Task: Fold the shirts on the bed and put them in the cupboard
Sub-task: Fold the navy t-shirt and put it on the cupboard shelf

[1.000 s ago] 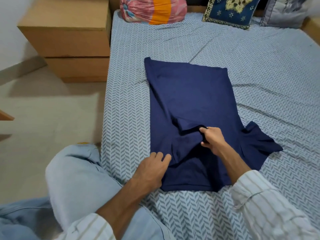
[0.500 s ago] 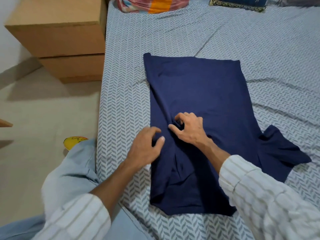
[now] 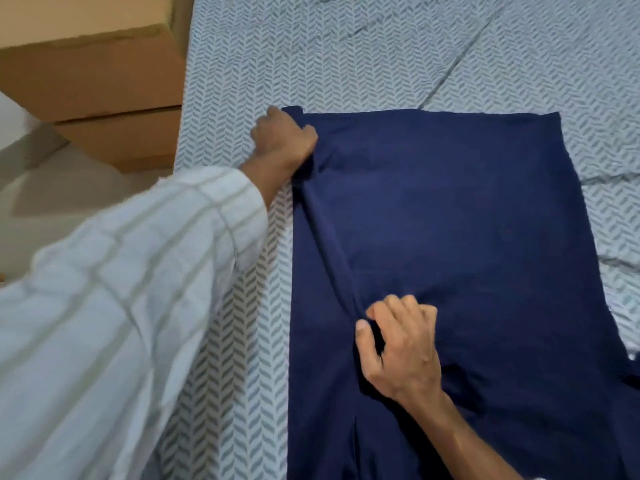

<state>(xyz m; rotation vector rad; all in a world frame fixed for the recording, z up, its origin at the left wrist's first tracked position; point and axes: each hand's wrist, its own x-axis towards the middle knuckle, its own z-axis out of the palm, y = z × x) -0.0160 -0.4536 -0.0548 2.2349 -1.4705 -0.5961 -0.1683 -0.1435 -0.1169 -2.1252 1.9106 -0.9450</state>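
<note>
Navy shirt (image 3: 467,220) flat on bed (image 3: 346,57); left hand (image 3: 282,140) grips far corner, right hand (image 3: 403,344) pinches fold.

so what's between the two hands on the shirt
In the head view, only navy shirt lies between the left hand at its far left corner and the right hand: a long raised fold runs from one to the other.

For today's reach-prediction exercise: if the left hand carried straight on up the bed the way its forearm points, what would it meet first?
Probably nothing but bedsheet. The left hand grips the navy shirt at its far left corner; beyond lies only patterned sheet up to the frame edge.
</note>
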